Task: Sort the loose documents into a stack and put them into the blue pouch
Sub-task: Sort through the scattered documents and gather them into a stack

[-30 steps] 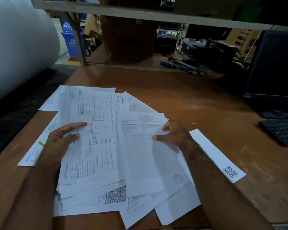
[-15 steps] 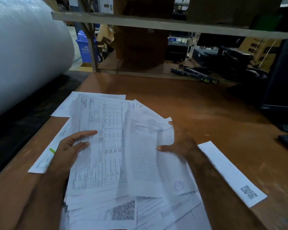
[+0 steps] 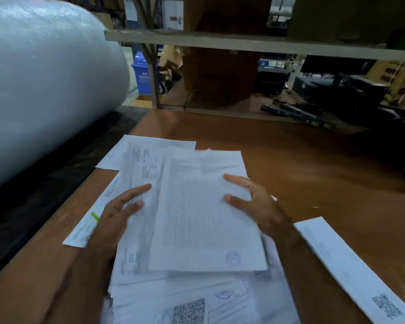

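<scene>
The loose documents lie spread on the brown wooden table, at about 6 o'clock in the head view; no blue pouch is to be seen in this pic. On top of the pile sits one top sheet, a printed table w/ a round stamp near its lower right corner; it covers most of the sheet under it, which shows only as a strip on the left.

The right hand is at 3 o'clock of the top sheet; its thumb and one finger lie on the paper's right edge, fingers rather straight and spread, so it touches the sheet but I cannot see a real pinch. The left hand is at 9 o'clock of the same sheet; it rests w/ relaxed, nearly straight fingers on the under sheet, fingertips just beside the top sheet's left edge; it grips nothing.

A narrow slip with a green mark lies partly under the left hand, at 9 o'clock of the pile; a long paper strip with a QR code lies apart at 4 o'clock, near the right forearm. A big bubble-wrap roll fills 10 o'clock; a shelf board runs across at 12 o'clock.
</scene>
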A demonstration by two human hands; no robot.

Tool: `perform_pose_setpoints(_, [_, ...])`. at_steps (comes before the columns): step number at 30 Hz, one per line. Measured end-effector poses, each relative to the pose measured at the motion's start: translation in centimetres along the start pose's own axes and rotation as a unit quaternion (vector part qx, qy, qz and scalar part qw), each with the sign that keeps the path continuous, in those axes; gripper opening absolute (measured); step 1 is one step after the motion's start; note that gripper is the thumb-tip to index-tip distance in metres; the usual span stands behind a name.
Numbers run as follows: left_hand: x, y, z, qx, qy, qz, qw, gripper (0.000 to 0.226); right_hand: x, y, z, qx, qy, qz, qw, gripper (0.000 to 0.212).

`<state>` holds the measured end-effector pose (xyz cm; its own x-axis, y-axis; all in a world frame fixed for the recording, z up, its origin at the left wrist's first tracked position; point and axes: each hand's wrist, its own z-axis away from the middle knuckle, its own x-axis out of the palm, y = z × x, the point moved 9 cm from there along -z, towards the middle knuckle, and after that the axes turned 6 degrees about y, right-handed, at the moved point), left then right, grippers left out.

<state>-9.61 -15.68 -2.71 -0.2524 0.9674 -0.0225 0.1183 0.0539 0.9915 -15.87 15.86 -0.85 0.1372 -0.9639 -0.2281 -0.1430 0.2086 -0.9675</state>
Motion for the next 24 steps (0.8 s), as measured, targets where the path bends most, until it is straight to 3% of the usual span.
perform_pose_setpoints(2, [0.5, 0.2, 0.2, 0.001, -0.011, 0.0, 1.0, 0.036, 1.3, 0.6, -0.8, -0.023, -0.004, 0.136, 0.99, 0.062])
perform_pose_setpoints(4, [0.1, 0.3, -0.1, 0.014, -0.004, -0.051, 0.999, 0.08, 2.4, 0.3, -1.2, -0.036, -0.004, 0.185, 0.982, 0.068])
perform_pose_setpoints(6, [-0.3, 1.0, -0.2, 0.045, 0.005, -0.128, 0.991, 0.105, 3.8, -0.3, -1.5, -0.064, -0.013, 0.217, 0.974, 0.068])
perform_pose_setpoints(9, [-0.4, 1.0, -0.1, 0.046, 0.011, -0.191, 0.98, 0.092, 6.2, -1.8, -2.1, -0.122, -0.031, 0.229, 0.965, 0.064])
perform_pose_setpoints(12, [-1.2, 1.8, 0.1, 0.049, 0.017, -0.112, 0.992, 0.088, 8.4, -3.8, -3.1, -0.175, -0.03, 0.202, 0.963, 0.056])
perform_pose_setpoints(15, [-5.2, 3.1, 0.2, 0.081, 0.065, -0.073, 0.992, 0.092, 8.7, -4.4, -5.8, -0.145, 0.053, 0.139, 0.978, 0.038])
perform_pose_setpoints(17, [-8.6, 2.9, 0.9, 0.069, 0.118, 0.007, 0.991, 0.092, 9.4, -4.5, -7.9, -0.159, 0.095, 0.229, 0.956, 0.032])
perform_pose_setpoints(20, [-13.4, 2.3, 2.1, 0.069, 0.207, 0.017, 0.976, 0.098, 13.8, -2.6, -10.0, -0.159, -0.026, 0.464, 0.871, 0.052])
perform_pose_setpoints(22, [-15.5, 1.9, 2.8, 0.052, 0.248, 0.001, 0.967, 0.099, 16.0, -0.7, -10.5, -0.127, -0.12, 0.522, 0.835, 0.073])
perform_pose_setpoints(24, [-16.3, 1.6, 3.2, 0.047, 0.26, -0.007, 0.964, 0.099, 16.8, 0.5, -10.9, -0.098, -0.159, 0.548, 0.816, 0.083])
